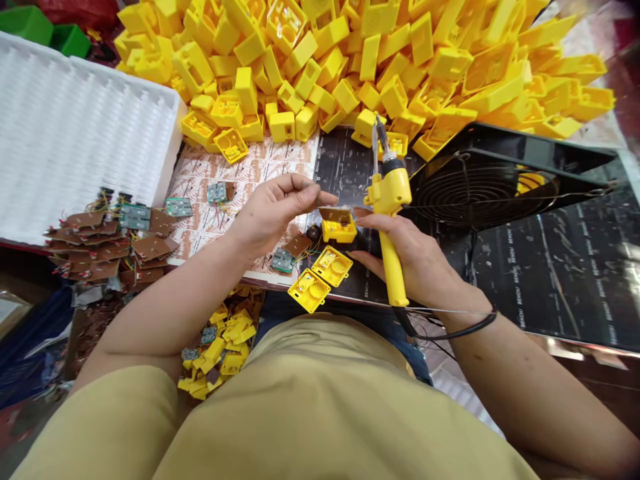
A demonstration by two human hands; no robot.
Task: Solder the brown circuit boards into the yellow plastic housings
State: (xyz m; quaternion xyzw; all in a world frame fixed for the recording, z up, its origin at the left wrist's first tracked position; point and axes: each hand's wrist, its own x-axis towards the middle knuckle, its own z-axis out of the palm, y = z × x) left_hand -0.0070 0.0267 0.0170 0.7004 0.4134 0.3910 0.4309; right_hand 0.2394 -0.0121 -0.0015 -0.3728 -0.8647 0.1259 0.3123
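Observation:
My right hand (417,263) grips a yellow soldering iron (389,220), its tip pointing up and away from me. The fingers of the same hand steady a small yellow plastic case (339,231) with a brown circuit board (335,214) on top. My left hand (277,207) hovers just left of that case, thumb and fingers pinched together near the board's edge; whether something thin is pinched I cannot tell. Two open yellow case halves (321,279) lie on the table edge below the hands.
A big heap of yellow cases (380,60) fills the back. A black fan (480,193) sits to the right on a dark mat (565,267). Brown wired boards (107,243) pile at the left beside a white ribbed tray (75,133). More parts (220,350) lie below the table.

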